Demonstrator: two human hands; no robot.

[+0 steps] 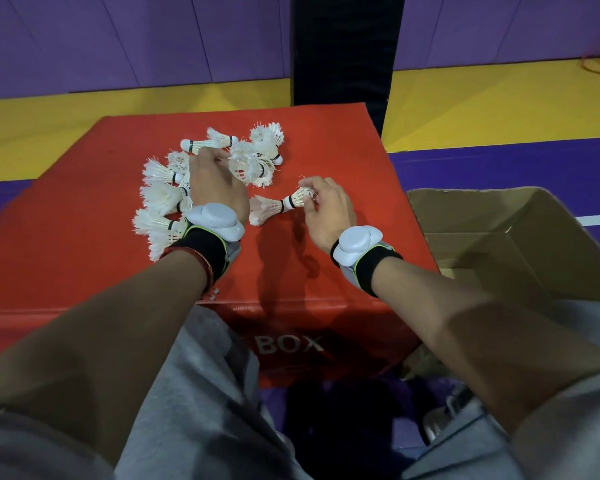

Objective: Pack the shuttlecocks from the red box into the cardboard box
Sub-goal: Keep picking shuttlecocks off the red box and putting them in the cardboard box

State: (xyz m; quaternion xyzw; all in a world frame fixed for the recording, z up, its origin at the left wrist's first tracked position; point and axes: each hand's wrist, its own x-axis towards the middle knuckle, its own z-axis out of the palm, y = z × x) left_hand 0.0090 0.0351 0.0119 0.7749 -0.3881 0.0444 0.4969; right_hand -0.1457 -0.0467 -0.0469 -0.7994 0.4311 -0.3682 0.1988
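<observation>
R grip [321, 206] pinches shuttlecock [293, 202] — L grip [215, 181] touches pile [160, 195].

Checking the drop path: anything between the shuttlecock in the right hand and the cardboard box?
Nothing visible. The right hand pinches the shuttlecock on the red box; the cardboard box stands open to its right, only bare red surface between.

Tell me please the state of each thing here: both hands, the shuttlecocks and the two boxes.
Red box, closed, top side up.
Pile of shuttlecocks, lying loose on the red box.
Left hand, fingers curled down into the pile; grip hidden.
Right hand, pinches one shuttlecock.
Cardboard box, open, flaps up; no shuttlecock visible inside.
</observation>
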